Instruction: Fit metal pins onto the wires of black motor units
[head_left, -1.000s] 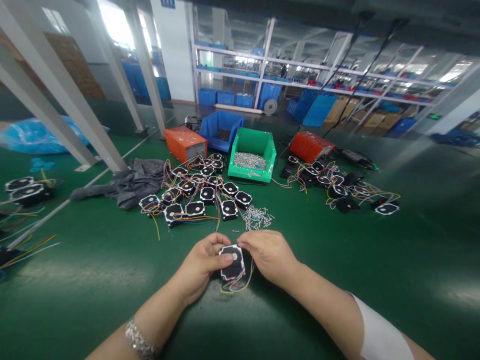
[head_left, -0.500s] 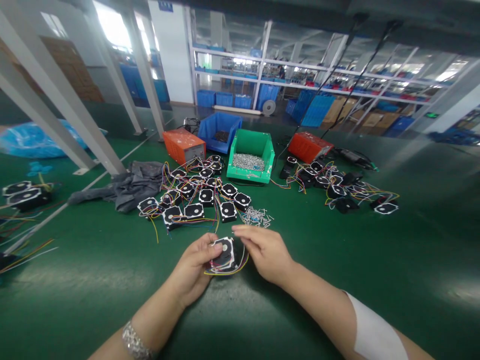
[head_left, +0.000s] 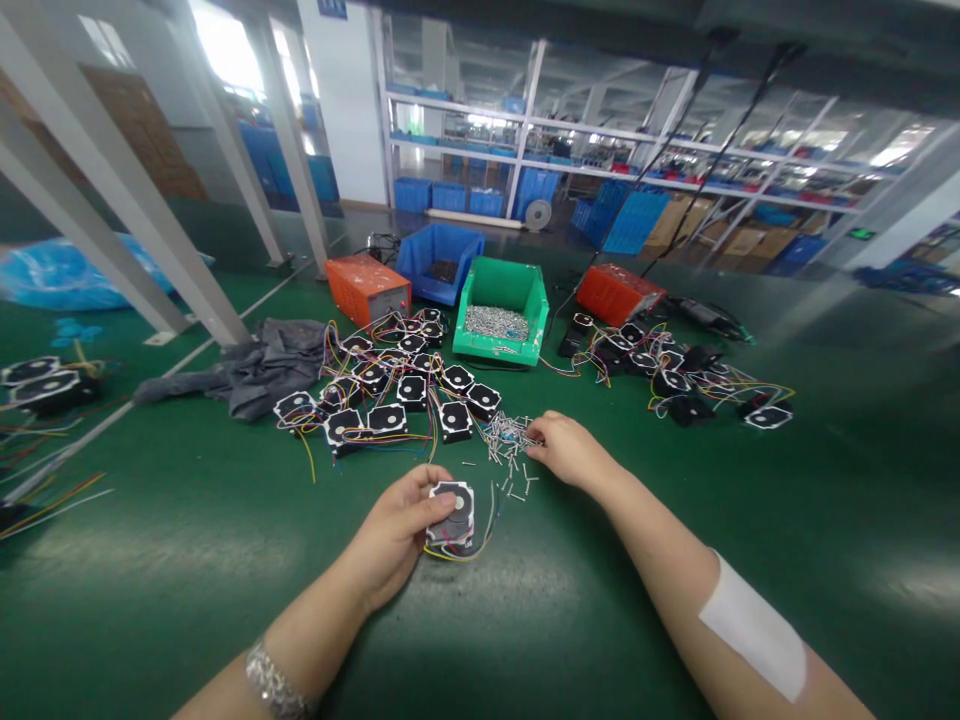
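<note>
My left hand (head_left: 394, 530) grips a small square black motor (head_left: 452, 510) with a white face and coloured wires trailing from it, held just above the green table (head_left: 187, 560). My right hand (head_left: 566, 450) reaches forward to a loose heap of small metal screws (head_left: 510, 440), its fingers curled at the heap's right edge; whether they hold a screw is hidden. A cluster of the same black motors with wires (head_left: 390, 390) lies beyond the left hand.
A green bin of screws (head_left: 504, 322), a blue bin (head_left: 441, 260) and two orange boxes (head_left: 367, 288) stand at the back. A grey cloth (head_left: 262, 365) lies left, a second motor pile (head_left: 675, 375) right, more motors (head_left: 41, 385) far left. White posts rise at left.
My right hand let go of the motor and moved forward and right to the screw heap. My left hand kept the motor and stayed near the same spot.
</note>
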